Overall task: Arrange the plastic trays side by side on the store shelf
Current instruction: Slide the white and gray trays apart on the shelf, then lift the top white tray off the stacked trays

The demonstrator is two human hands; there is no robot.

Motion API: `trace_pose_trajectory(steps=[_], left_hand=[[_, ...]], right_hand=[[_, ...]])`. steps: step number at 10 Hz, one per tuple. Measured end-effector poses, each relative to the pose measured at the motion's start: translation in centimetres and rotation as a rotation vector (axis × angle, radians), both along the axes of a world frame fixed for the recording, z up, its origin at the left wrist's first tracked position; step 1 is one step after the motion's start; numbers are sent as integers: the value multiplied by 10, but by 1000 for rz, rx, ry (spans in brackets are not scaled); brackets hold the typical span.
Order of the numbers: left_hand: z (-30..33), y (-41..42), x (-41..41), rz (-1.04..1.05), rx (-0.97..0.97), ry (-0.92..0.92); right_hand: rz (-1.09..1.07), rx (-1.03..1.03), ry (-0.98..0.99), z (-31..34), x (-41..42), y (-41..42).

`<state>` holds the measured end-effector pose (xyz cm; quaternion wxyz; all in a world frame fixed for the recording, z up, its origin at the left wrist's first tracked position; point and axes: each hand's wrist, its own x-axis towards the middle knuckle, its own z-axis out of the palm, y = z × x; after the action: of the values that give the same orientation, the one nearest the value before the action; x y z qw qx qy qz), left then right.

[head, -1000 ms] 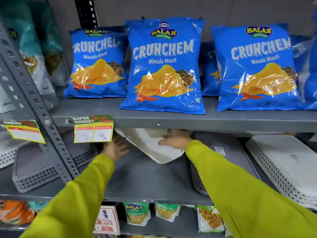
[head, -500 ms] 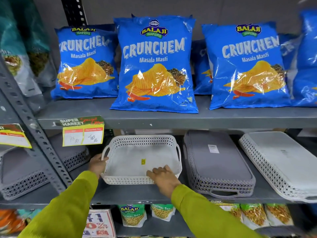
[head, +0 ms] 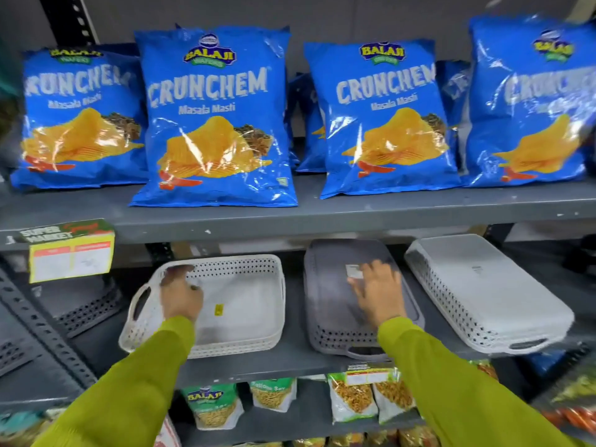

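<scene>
A white perforated tray (head: 248, 295) stands open side up on the middle shelf (head: 290, 356). My left hand (head: 180, 296) is inside it by the far left rim, fingers curled and blurred, so its grip is unclear. Right beside it a grey tray (head: 325, 314) lies upside down. My right hand (head: 379, 293) rests flat on that tray's bottom with fingers spread, next to a small label (head: 353, 271). Further right a light grey tray (head: 483, 295) lies upside down, angled, with its corner over the shelf's front edge.
Blue crisp bags (head: 213, 117) fill the shelf above, whose edge (head: 322, 221) hangs low over the trays. A yellow price tag (head: 71, 258) hangs at the left. More grey trays (head: 87, 304) sit beyond the slotted upright (head: 42, 327). Snack packets (head: 351, 398) line the shelf below.
The white tray came down from a tilt to flat and upright. My left hand moved from its left handle to inside it. My right hand left its front rim for the grey tray.
</scene>
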<state>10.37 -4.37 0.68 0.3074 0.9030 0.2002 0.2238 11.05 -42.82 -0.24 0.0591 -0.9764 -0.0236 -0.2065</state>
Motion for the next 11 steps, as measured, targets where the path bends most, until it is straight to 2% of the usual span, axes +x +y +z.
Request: trace_pose_trajectory(steps=[1, 2, 3, 4, 5, 6, 7, 8, 9, 10, 11], left_hand=[[20, -100, 12, -344, -42, -85], [19, -182, 13, -621, -122, -31], [-1, -234, 17, -669, -55, 178], [-19, -256, 22, -490, -183, 391], [-27, -264, 26, -403, -282, 416], [-26, -267, 23, -390, -399, 369], [-24, -274, 15, -389, -518, 318], [-15, -276, 23, -374, -686, 220], [14, -271, 46, -319, -1161, 177], [55, -250, 58, -358, -1334, 139], [75, -220, 64, -389, -1449, 121]], right_hand=[[-271, 210, 231, -4, -2, -61], [-384, 591, 415, -5, -5, -88], [-390, 1029, 671, -26, 7, -111], [-304, 1196, 696, -147, 78, -171], [-274, 1362, 763, -154, 87, -177], [-216, 1454, 821, -40, 20, -135], [-141, 1564, 809, -3, 13, -134], [-42, 1577, 728, 30, 26, -133], [52, 1408, 471, 75, 28, -130], [50, 1051, 292, 99, 27, -129], [74, 492, 219, 99, 18, -123]])
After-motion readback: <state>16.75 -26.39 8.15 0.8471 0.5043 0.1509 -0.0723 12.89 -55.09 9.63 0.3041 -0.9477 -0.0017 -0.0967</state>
